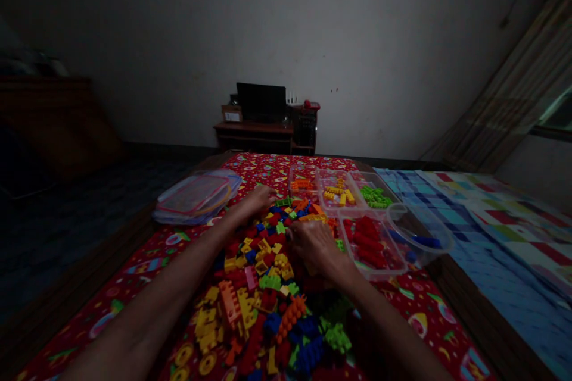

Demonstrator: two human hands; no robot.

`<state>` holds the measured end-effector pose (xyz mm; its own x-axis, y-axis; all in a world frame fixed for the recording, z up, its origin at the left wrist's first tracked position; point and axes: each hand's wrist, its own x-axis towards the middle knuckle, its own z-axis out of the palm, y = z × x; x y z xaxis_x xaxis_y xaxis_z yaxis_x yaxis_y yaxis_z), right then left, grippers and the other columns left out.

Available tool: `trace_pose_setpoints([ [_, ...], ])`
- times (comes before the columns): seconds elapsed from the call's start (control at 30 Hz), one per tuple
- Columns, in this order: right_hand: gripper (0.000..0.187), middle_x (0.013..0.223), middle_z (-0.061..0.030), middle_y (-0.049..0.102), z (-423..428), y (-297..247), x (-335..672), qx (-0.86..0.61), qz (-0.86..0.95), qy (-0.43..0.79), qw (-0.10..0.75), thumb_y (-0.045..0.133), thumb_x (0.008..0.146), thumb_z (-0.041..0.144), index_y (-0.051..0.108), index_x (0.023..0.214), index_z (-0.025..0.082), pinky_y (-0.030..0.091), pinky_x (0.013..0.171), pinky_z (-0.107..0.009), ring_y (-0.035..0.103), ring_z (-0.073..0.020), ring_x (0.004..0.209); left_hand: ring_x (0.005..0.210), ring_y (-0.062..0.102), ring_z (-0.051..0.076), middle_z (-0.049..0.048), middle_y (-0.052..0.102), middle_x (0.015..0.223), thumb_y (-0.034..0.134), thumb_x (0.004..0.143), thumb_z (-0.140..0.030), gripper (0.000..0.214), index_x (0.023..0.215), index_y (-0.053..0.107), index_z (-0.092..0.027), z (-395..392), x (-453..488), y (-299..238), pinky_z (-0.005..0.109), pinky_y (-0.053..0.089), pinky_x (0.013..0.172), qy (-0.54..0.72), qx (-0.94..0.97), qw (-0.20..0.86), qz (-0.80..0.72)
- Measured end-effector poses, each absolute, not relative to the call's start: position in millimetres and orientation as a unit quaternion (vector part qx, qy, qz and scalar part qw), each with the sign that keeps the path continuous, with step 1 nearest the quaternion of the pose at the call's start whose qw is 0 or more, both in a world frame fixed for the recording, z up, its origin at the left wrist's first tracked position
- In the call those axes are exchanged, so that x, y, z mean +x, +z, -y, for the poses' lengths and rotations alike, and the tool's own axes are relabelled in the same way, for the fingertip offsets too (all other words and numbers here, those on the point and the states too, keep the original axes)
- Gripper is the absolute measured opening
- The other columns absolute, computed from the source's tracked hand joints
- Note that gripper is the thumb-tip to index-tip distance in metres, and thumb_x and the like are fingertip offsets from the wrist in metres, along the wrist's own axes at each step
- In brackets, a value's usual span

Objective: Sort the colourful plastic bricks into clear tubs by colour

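A large pile of loose plastic building bricks (263,253) in yellow, red, blue, green and orange lies before me. My left hand (260,197) is at the far left edge of the pile, its fingers bent together close to a green brick (283,202). Over the pile's right side, my right hand (313,242) has curled fingers pointing down among the bricks. Whatever either hand holds, if anything, is hidden or too dim to make out. An orange brick (292,317) and a long light-orange one (229,302) lie nearer to me.
Right of the pile, clear plastic boxes hold red bricks (367,242), yellow bricks (342,195), green bricks (376,196) and orange bricks (302,184). A round clear tub (440,229) contains blue bricks. Stacked lids (192,196) lie left on the red patterned cloth (147,268).
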<state>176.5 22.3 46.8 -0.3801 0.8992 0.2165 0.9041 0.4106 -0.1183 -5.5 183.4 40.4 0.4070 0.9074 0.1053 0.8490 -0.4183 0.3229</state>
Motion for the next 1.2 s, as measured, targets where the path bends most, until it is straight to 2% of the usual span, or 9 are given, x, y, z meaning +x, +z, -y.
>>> trace_pose_setpoints([
  [0.1,0.022,0.077,-0.0084,0.065,-17,36,169,-0.518,0.849,-0.018,0.101,0.042,0.09,0.017,0.064,0.092,0.017,0.029,0.059,-0.027,0.054,-0.0168,0.068,0.071,0.065,0.018,0.005,0.073,0.077,0.061,0.07,-0.021,0.018,0.081,0.074,-0.016,-196,6,32,0.021,0.045,0.063,0.1,0.835,0.126,-0.526],
  [0.2,0.021,0.077,-0.008,0.065,-17,31,171,-0.511,0.853,-0.024,0.105,0.042,0.091,0.016,0.062,0.093,0.016,0.028,0.058,-0.028,0.053,-0.0164,0.066,0.068,0.064,0.017,0.0042,0.072,0.073,0.059,0.068,-0.017,0.018,0.078,0.074,-0.015,-196,8,29,0.021,0.044,0.059,0.09,0.836,0.123,-0.526],
  [0.4,0.016,0.075,-0.0059,0.065,-25,35,181,-0.509,0.847,-0.014,0.152,0.047,0.089,0.016,0.063,0.089,0.016,0.027,0.057,-0.027,0.055,-0.015,0.064,0.082,0.064,0.018,0.0058,0.073,0.089,0.055,0.074,-0.019,0.023,0.09,0.072,-0.016,-172,-4,43,0.022,0.046,0.071,0.127,0.852,0.097,-0.499],
  [0.53,0.027,0.091,-0.0102,0.068,-29,42,191,-0.533,0.802,-0.034,0.266,0.045,0.093,0.023,0.058,0.115,0.013,0.034,0.064,-0.026,0.059,-0.018,0.078,0.084,0.065,0.018,0.0047,0.072,0.092,0.054,0.077,-0.027,0.023,0.091,0.069,-0.017,-139,-8,56,0.025,0.048,0.077,0.2,0.871,0.102,-0.438],
  [0.6,0.033,0.098,-0.013,0.067,-32,43,196,-0.527,0.794,-0.035,0.3,0.049,0.093,0.028,0.054,0.121,0.013,0.036,0.067,-0.026,0.06,-0.0196,0.084,0.085,0.065,0.018,0.0037,0.072,0.093,0.054,0.078,-0.031,0.023,0.091,0.068,-0.018,-121,-8,59,0.026,0.048,0.08,0.225,0.877,0.121,-0.408],
  [0.8,0.02,0.078,-0.005,0.066,-38,51,203,-0.497,0.825,0.058,0.263,0.049,0.093,0.029,0.064,0.095,0.016,0.031,0.058,-0.023,0.057,-0.0137,0.066,0.092,0.064,0.02,0.0037,0.071,0.099,0.053,0.08,-0.035,0.025,0.095,0.067,-0.021,-86,-5,58,0.03,0.049,0.084,0.254,0.882,0.147,-0.368],
  [0.97,0.029,0.066,-0.0021,0.062,-37,67,228,-0.541,0.81,0.079,0.212,0.049,0.091,0.035,0.065,0.076,0.017,0.026,0.052,-0.023,0.051,-0.0115,0.057,0.093,0.065,0.021,0.0048,0.071,0.1,0.05,0.084,-0.042,0.03,0.095,0.068,-0.021,-72,-18,61,0.032,0.049,0.086,0.25,0.864,0.146,-0.413],
  [1.03,0.03,0.069,-0.0034,0.064,-39,76,246,-0.571,0.788,0.054,0.224,0.049,0.091,0.036,0.066,0.076,0.017,0.029,0.054,-0.023,0.052,-0.0126,0.06,0.092,0.065,0.021,0.0052,0.071,0.1,0.048,0.085,-0.042,0.031,0.095,0.068,-0.021,-69,-26,63,0.032,0.049,0.086,0.242,0.863,0.143,-0.419],
  [1.2,0.03,0.082,-0.0103,0.069,-66,99,303,-0.723,0.642,-0.081,0.243,0.048,0.09,0.036,0.07,0.093,0.016,0.035,0.063,-0.027,0.06,-0.0197,0.075,0.093,0.065,0.022,0.0053,0.071,0.101,0.048,0.085,-0.038,0.029,0.097,0.069,-0.021,-61,-36,65,0.033,0.05,0.086,0.224,0.872,0.145,-0.411],
])
